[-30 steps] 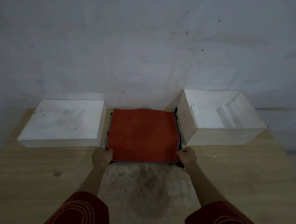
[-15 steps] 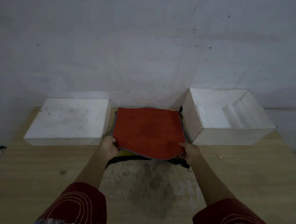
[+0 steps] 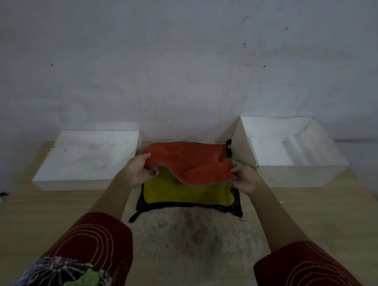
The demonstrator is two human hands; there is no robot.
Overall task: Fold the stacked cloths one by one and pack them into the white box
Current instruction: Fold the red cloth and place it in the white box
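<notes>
Barely getting going here. The left hand [image 3: 137, 173] and right hand [image 3: 245, 179] are pinching the orange cloth's [image 3: 189, 162] near corners, holding it up off the stack [image 3: 187, 193] beside the white box [image 3: 298, 178], which isn't holding any cloths yet.

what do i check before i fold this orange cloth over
1. Left hand pinches the near left corner of the orange cloth: ok
2. Right hand pinches the near right corner: ok
3. Only one cloth lifted, with the yellow cloth lying flat below: ok
4. Lifted edge taut between the hands: not ok, it sags and creases in the middle
5. White box open, to the right of the stack: ok
6. Room in the box for a folded cloth: cannot tell, white inserts fill part of it
</notes>
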